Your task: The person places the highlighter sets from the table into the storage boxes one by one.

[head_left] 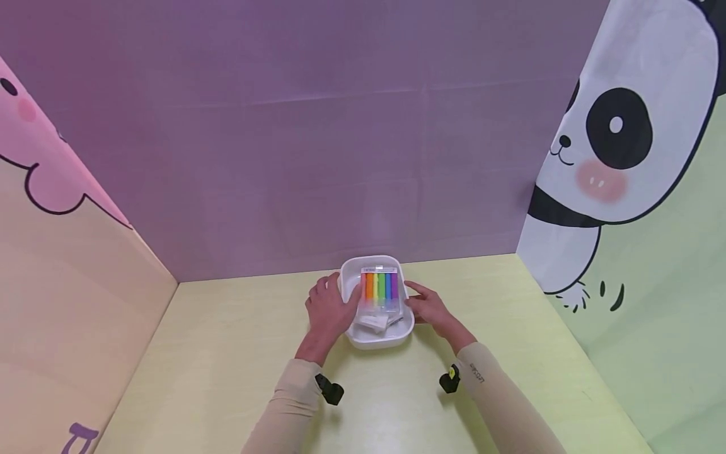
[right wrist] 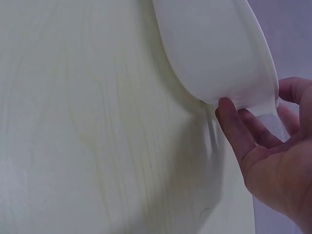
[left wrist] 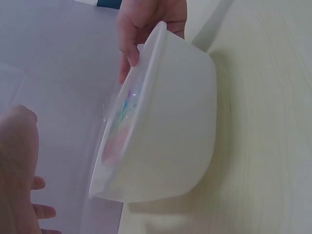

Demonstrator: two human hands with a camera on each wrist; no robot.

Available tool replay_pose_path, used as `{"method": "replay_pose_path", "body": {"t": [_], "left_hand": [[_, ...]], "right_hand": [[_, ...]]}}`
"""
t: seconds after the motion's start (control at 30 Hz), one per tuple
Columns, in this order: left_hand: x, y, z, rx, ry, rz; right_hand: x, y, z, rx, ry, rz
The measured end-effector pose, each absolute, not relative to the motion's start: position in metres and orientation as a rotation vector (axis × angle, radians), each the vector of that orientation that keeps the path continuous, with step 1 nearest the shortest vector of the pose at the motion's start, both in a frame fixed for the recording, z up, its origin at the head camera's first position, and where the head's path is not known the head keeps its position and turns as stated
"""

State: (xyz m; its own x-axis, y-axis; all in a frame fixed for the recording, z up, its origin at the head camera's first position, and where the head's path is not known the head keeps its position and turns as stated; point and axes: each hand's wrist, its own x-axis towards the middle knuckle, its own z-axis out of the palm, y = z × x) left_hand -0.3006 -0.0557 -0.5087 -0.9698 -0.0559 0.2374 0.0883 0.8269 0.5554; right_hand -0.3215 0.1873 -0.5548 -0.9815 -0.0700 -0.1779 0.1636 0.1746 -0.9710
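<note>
A white plastic basin (head_left: 379,341) with rounded corners stands at the back of the table. Inside it lies a clear pack of rainbow-coloured sticks (head_left: 380,287), with a small white packet (head_left: 374,322) at its near end. My right hand (head_left: 428,308) holds the basin's right rim; the right wrist view shows those fingers (right wrist: 234,124) against the outer wall. On the left side is my left hand (head_left: 331,307), its thumb and fingers spread. In the left wrist view a gap shows between this hand (left wrist: 19,165) and the basin (left wrist: 175,117).
The pale wooden table (head_left: 227,353) meets a purple back wall (head_left: 283,157) just behind the basin. A side wall with a pink cartoon figure (head_left: 57,164) rises on the left, and one with a panda (head_left: 641,126) on the right.
</note>
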Motion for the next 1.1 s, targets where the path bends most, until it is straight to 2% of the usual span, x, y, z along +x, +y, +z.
{"method": "replay_pose_path", "body": {"t": [0.67, 1.1], "left_hand": [[-0.303, -0.113, -0.544, -0.055, -2.832, -0.777], [-0.297, -0.155, -0.561, -0.115, -2.897, -0.703]], "right_hand": [[-0.325, 0.186, -0.560, 0.123, 2.341, -1.868], [-0.315, 0.189, -0.553, -0.003, 2.524, -1.852]]}}
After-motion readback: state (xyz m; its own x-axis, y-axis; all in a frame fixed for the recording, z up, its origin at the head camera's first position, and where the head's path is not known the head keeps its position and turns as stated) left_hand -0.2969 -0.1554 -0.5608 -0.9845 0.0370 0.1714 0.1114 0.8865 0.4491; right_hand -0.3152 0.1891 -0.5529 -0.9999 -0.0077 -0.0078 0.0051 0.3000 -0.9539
